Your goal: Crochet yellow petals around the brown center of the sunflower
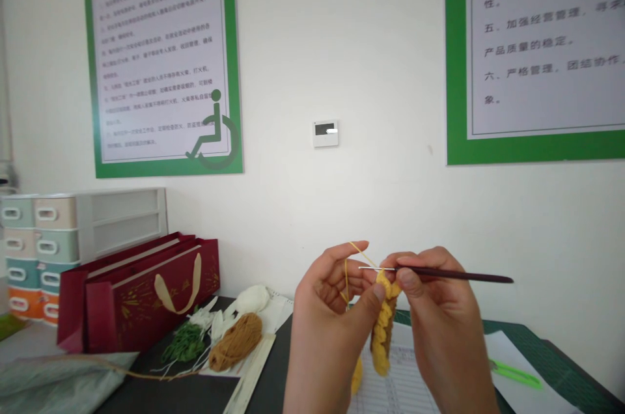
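My left hand is raised in front of me, its thumb and fingers pinching the top of a yellow crocheted strip that hangs down between both hands. A yellow yarn strand loops over my left fingers. My right hand grips a dark crochet hook, held level, with its metal tip pointing left into the top of the strip.
On the dark table lie a brown yarn skein, green yarn, white yarn, a printed sheet and a green clip. A red gift bag and pastel drawer units stand at the left wall.
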Demonstrator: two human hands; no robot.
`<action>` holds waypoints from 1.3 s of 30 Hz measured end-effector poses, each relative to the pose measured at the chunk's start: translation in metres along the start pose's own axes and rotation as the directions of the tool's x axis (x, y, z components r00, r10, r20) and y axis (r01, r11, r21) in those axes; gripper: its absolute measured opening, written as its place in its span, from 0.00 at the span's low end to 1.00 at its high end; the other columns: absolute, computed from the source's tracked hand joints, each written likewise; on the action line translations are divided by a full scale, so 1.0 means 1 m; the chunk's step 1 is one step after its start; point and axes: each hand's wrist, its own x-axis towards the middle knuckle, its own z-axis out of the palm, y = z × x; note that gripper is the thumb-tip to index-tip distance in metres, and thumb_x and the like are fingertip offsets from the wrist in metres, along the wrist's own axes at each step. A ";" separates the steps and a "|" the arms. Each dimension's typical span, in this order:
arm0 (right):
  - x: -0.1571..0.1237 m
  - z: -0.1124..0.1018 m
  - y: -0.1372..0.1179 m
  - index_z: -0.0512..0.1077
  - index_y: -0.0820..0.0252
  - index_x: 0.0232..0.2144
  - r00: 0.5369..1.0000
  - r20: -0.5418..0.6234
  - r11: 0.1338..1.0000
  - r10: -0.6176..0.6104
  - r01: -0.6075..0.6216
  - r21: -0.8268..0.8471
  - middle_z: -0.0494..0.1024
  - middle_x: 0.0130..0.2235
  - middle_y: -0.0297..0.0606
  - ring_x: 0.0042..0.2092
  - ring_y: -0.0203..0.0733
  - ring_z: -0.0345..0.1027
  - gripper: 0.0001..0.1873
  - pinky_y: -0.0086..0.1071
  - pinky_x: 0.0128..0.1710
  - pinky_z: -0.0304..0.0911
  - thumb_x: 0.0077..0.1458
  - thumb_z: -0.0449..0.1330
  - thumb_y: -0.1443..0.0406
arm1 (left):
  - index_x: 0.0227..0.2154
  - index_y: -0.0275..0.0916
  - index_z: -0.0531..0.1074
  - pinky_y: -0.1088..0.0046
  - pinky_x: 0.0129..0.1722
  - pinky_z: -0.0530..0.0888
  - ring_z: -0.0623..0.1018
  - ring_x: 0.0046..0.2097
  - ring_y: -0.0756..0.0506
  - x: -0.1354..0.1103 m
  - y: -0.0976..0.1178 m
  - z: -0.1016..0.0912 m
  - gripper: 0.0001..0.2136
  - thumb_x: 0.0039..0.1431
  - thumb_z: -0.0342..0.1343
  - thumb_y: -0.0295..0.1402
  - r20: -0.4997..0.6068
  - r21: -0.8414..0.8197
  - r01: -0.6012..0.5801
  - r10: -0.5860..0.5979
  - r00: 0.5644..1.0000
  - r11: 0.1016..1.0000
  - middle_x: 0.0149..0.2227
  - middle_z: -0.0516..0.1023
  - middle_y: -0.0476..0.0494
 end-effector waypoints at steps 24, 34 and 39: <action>-0.012 0.014 0.002 0.78 0.51 0.35 0.970 -0.109 0.974 -0.216 0.205 -0.101 0.82 0.36 0.34 0.39 0.36 0.79 0.06 0.28 0.37 0.75 0.58 0.68 0.69 | 0.46 0.37 0.80 0.72 0.39 0.78 0.82 0.36 0.45 -0.005 0.003 0.001 0.22 0.46 0.73 0.23 0.042 -0.020 0.073 -0.072 0.997 0.997 0.33 0.85 0.44; -0.013 0.013 0.005 0.78 0.51 0.35 0.977 -0.092 0.981 -0.192 0.188 -0.050 0.82 0.37 0.35 0.40 0.38 0.78 0.06 0.31 0.38 0.75 0.59 0.68 0.69 | 0.42 0.36 0.83 0.77 0.35 0.74 0.78 0.32 0.51 -0.004 0.004 0.003 0.20 0.43 0.74 0.21 0.020 -0.155 0.171 -0.170 0.985 0.973 0.29 0.81 0.46; -0.013 0.010 0.009 0.77 0.50 0.36 0.993 -0.076 0.995 -0.089 0.092 0.035 0.82 0.38 0.33 0.41 0.37 0.78 0.06 0.30 0.39 0.73 0.59 0.69 0.67 | 0.41 0.36 0.84 0.76 0.36 0.75 0.78 0.32 0.50 -0.005 0.005 0.001 0.18 0.44 0.74 0.22 -0.004 -0.129 0.141 -0.143 0.990 0.982 0.30 0.82 0.46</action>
